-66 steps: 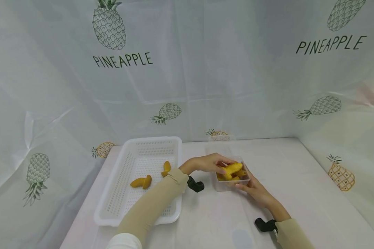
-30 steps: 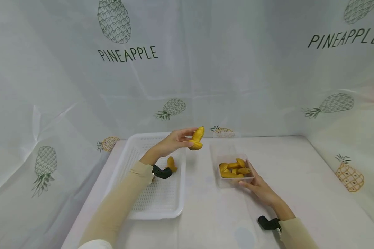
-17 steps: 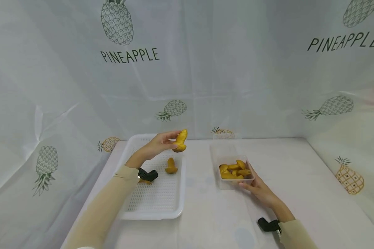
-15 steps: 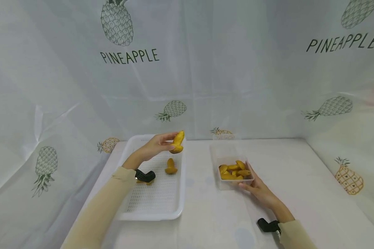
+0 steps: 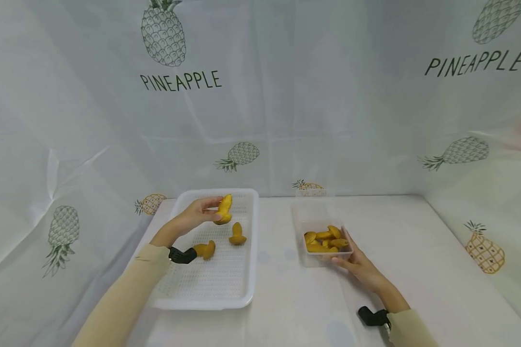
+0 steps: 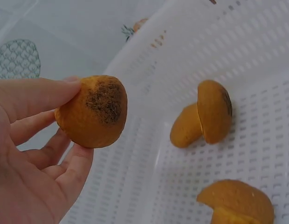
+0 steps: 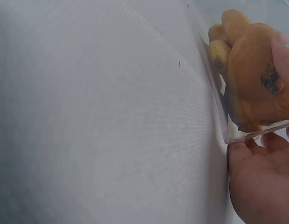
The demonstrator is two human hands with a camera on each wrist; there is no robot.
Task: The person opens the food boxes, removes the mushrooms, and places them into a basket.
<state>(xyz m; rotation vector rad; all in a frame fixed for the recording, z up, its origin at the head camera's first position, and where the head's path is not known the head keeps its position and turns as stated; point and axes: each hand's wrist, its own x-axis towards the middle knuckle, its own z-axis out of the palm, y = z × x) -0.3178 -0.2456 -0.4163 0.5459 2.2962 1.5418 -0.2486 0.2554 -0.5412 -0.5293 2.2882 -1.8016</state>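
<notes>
Hovering over the white basket (image 5: pixel 254 241): one yellow mushroom (image 5: pixel 224 206) in a pinch

And we're across the pale bench (image 5: pixel 292 303), pineapple-print sheet (image 5: pixel 329 120) filling the upper frame! The basket takes the lower left of centre; over to its right, in the lower middle, sits the clear box (image 5: pixel 318 260), mushrooms heaped inside (image 5: pixel 339 243). The right hand (image 5: pixel 362 270) has it wrapped at its right side, thumb on the wall. Now look left: the left hand (image 5: pixel 195 215) pinches the yellow mushroom between thumb and fingers, up over the basket's far half, apart from everything below. The left wrist view shows a dark patch on its cap. Beneath, two more mushrooms lie apart, one near the basket's right wall (image 5: pixel 237 234), one by the black wrist camera (image 5: pixel 184 255), lower left (image 5: pixel 206 250).

The step looks like a transfer, basket side. Setting down there would call for lowering it to a bare stretch of mesh, clear of both neighbours, then loosening that pinch.
</notes>
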